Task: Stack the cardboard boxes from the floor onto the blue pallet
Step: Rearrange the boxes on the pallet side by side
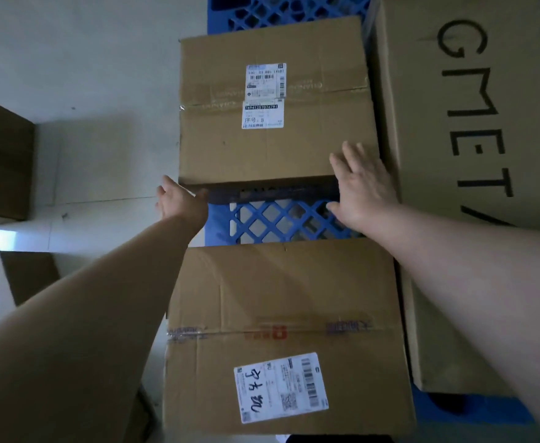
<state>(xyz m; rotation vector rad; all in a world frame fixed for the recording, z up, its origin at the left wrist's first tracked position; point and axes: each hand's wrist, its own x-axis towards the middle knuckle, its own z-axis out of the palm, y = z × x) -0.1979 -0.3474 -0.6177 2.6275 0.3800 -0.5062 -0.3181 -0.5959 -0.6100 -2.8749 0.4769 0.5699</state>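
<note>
Far box [230, 155]: on the pallet [281, 219], at the far end of the left row, with both hands at its near edge; its right side is against or just beside the big box [473, 123].
Left hand [179, 201]: spread at the box's near-left corner, thumb towards the near face and fingers by the left side. It clamps nothing, though how firmly it touches cannot be told.
Right hand [363, 187]: flat and spread on the top near the right corner, thumb hanging over the near edge, holding nothing.
Hands: well apart, one at each near corner.
Pallet: a strip of bare blue lattice shows between the far box and the near box [281, 298].
Floor boxes [0, 161]: more cardboard lies to the left, still to be stacked.
Step, as I judge it: squaring or sliding the far box into place.
Risk, skew: an uneven push from the two corners would likely turn the box and open a wedge beside the big box.
Risk, snag: the lattice could catch the bottom edge, so the box tips instead of sliding.
Risk, pinch: the right fingers lie near the seam with the big box and could get trapped if the box shifts right.
Risk, overhang: the left side may sit close to the pallet's edge, and pushing left could leave it unsupported.
Risk, gap: left open, the bare strip would give an upper layer poor footing.
</note>
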